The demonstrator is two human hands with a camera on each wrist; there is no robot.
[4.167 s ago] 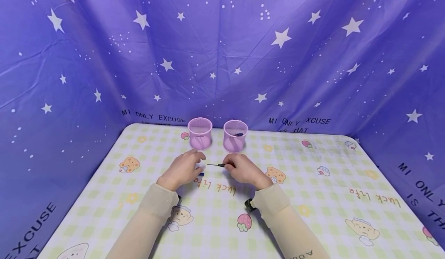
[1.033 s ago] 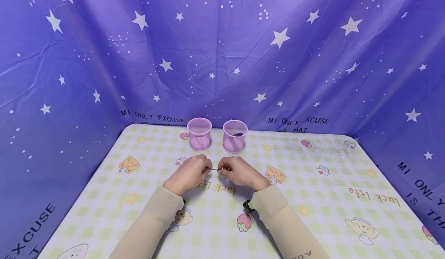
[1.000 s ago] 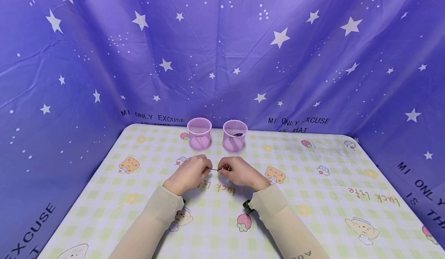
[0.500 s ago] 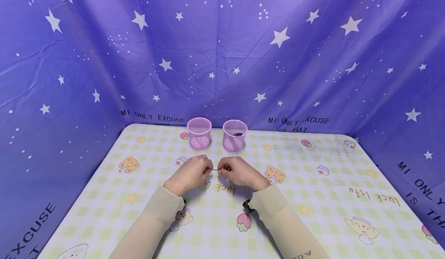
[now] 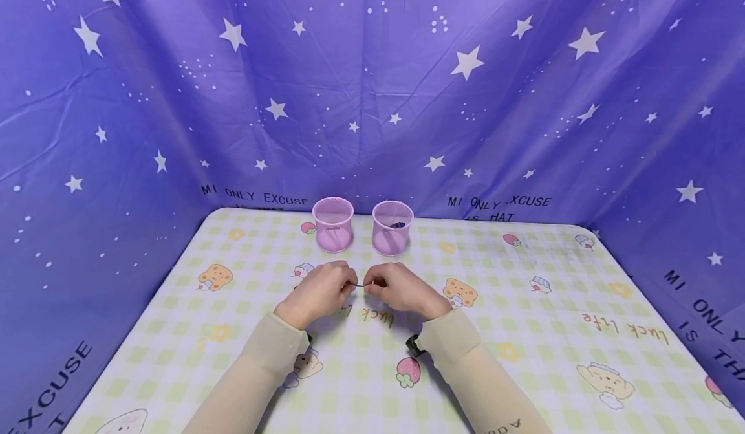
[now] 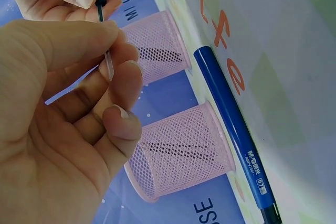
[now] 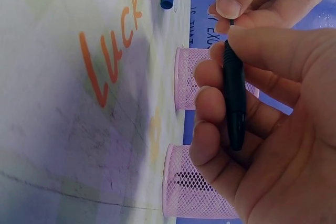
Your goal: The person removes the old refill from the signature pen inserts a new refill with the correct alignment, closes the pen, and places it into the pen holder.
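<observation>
My left hand (image 5: 319,292) pinches the thin pen refill (image 6: 101,15) between thumb and index finger. The pale end of the refill pokes out past those fingertips in the left wrist view. My right hand (image 5: 403,286) holds the black front section of a pen (image 7: 234,93), with thumb and fingers around it; the refill runs out of this section across the short gap to the left hand. Below the hands, the blue pen barrel (image 6: 226,114) lies on the tablecloth. It carries printed lettering and 0.7. In the head view the left hand hides it.
Two pink mesh cups stand just beyond the hands. The left cup (image 5: 334,240) shows thin dark lines inside, and the right cup (image 5: 391,243) has something small and dark blue in it. A checked tablecloth (image 5: 541,330) covers the table, with a starry purple curtain (image 5: 361,85) behind.
Some four seconds ago the left hand was apart from the refill, near the blue barrel; it has since moved in and pinched the refill. Over the last second both hands have hardly moved.
</observation>
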